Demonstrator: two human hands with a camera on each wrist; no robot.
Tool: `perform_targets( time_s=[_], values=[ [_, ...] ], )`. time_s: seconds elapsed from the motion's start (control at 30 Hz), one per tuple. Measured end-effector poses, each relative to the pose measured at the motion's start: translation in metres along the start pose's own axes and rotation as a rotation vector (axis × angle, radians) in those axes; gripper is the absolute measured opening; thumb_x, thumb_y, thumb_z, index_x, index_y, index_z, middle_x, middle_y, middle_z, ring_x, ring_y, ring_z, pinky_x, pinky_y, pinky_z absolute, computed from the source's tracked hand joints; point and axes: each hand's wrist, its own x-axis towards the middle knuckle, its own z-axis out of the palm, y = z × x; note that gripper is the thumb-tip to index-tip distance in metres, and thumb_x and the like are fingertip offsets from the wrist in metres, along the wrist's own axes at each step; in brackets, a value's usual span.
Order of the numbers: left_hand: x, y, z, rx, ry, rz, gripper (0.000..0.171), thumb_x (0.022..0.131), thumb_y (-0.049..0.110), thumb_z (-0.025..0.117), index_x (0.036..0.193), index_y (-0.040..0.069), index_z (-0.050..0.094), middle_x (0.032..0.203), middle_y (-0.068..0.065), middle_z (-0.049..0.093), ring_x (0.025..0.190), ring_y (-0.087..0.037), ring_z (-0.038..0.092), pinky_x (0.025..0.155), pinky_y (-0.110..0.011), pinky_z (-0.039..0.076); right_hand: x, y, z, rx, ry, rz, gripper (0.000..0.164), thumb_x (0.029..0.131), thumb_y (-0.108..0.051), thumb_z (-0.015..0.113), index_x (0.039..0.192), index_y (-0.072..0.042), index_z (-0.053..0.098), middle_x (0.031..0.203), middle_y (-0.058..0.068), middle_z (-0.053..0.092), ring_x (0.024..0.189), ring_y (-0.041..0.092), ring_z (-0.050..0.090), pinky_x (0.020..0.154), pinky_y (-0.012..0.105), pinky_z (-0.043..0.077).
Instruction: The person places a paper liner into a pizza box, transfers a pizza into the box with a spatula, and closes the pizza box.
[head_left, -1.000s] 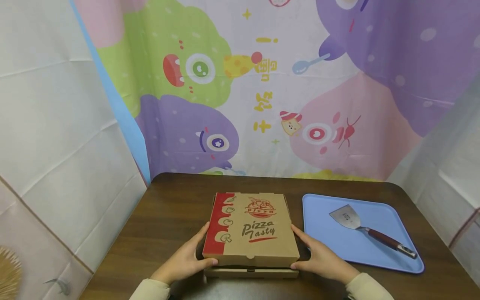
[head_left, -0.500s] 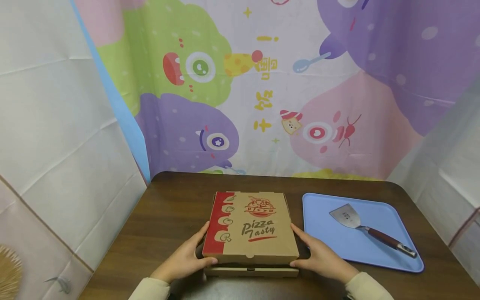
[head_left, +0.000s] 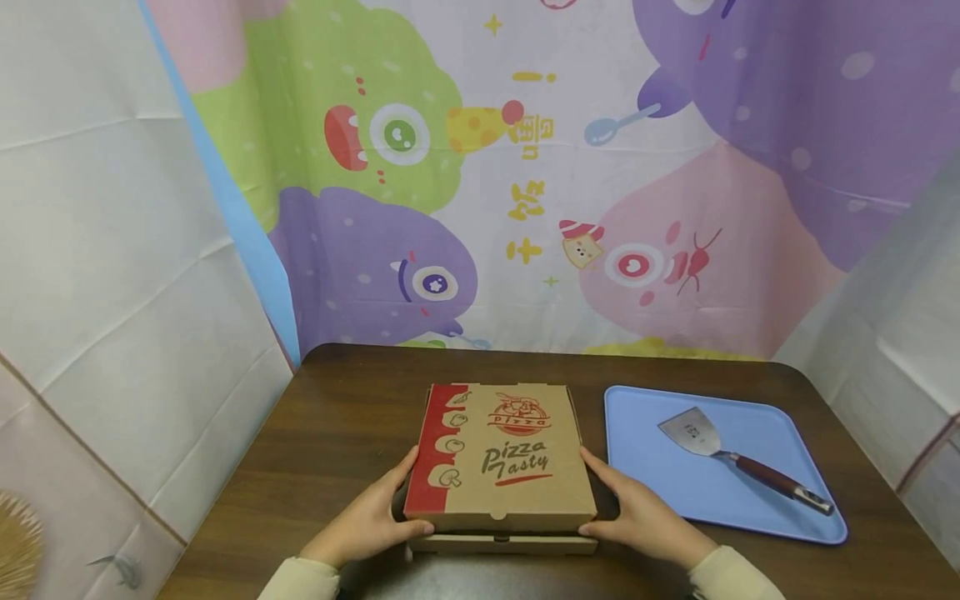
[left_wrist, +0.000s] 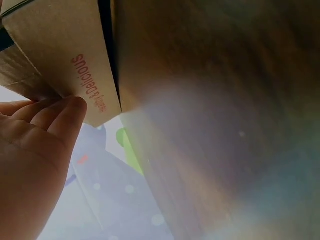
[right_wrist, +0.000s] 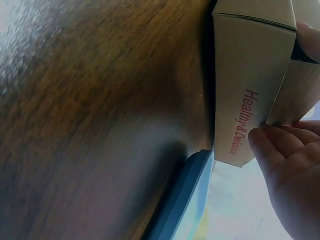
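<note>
Two cardboard pizza boxes are stacked near the table's front edge. The upper pizza box [head_left: 502,454] has a red strip and "Pizza Tasty" on its lid. A dark gap shows at the front between it and the lower pizza box [head_left: 457,546]. My left hand [head_left: 367,517] grips the upper box's left side, thumb at the front corner. On the right side my right hand [head_left: 645,517] holds it the same way. In both wrist views the fingers lie against the upper box, above the lower box's side [left_wrist: 60,50] printed "Healthy & Delicious".
To the right a blue tray [head_left: 645,492] lies on the dark wooden table [head_left: 330,417]. On it rests a spatula [head_left: 757,473] with a metal blade and dark handle. A curtain with cartoon monsters [head_left: 510,308] hangs behind the table.
</note>
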Motion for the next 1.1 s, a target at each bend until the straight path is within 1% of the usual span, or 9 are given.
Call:
perform_targets(
  time_s=[0.27, 0.47, 0.73, 0.87, 1.1],
  values=[
    [0.0011, 0.0008, 0.0001, 0.005, 0.000, -0.003, 0.111, 0.074, 0.040, 0.084, 0.158, 0.010, 0.018, 0.157, -0.014, 0.035, 0.141, -0.032, 0.039, 0.110, -0.059, 0.034, 0.0009, -0.0017, 0.0002, -0.031, 0.001, 0.001, 0.105, 0.076, -0.041, 0.082, 0.156, -0.009, 0.023, 0.154, 0.021, 0.037, 0.135, 0.041, 0.044, 0.105, 0.057, 0.040],
    [0.0005, 0.0016, -0.0001, 0.002, -0.006, -0.015, 0.112, 0.073, 0.040, 0.085, 0.158, 0.011, 0.017, 0.157, -0.015, 0.035, 0.140, -0.035, 0.040, 0.109, -0.060, 0.034, 0.0000, -0.0023, 0.0002, -0.048, 0.005, -0.013, 0.105, 0.075, -0.041, 0.083, 0.156, -0.009, 0.024, 0.153, 0.021, 0.039, 0.135, 0.039, 0.046, 0.104, 0.058, 0.040],
    [-0.0008, 0.0026, 0.0012, 0.018, 0.001, -0.007, 0.111, 0.074, 0.041, 0.084, 0.158, 0.011, 0.017, 0.157, -0.015, 0.035, 0.141, -0.033, 0.040, 0.109, -0.059, 0.035, -0.0008, -0.0025, -0.0008, -0.040, 0.001, -0.010, 0.105, 0.075, -0.042, 0.083, 0.156, -0.010, 0.024, 0.153, 0.020, 0.040, 0.134, 0.039, 0.046, 0.104, 0.057, 0.041],
    [-0.0004, 0.0020, 0.0024, 0.020, 0.008, -0.009, 0.112, 0.074, 0.042, 0.084, 0.158, 0.012, 0.017, 0.157, -0.015, 0.034, 0.140, -0.033, 0.041, 0.109, -0.058, 0.036, -0.0011, -0.0016, -0.0001, -0.046, 0.011, -0.018, 0.104, 0.076, -0.042, 0.082, 0.156, -0.011, 0.024, 0.152, 0.019, 0.040, 0.134, 0.038, 0.047, 0.103, 0.057, 0.042],
    [0.0005, 0.0019, 0.0034, 0.032, 0.012, -0.003, 0.111, 0.074, 0.040, 0.084, 0.157, 0.010, 0.018, 0.158, -0.014, 0.033, 0.141, -0.031, 0.039, 0.109, -0.058, 0.035, -0.0001, 0.0000, 0.0010, -0.055, 0.036, -0.040, 0.101, 0.077, -0.039, 0.082, 0.155, -0.009, 0.026, 0.152, 0.020, 0.042, 0.133, 0.037, 0.048, 0.103, 0.056, 0.042]
  ],
)
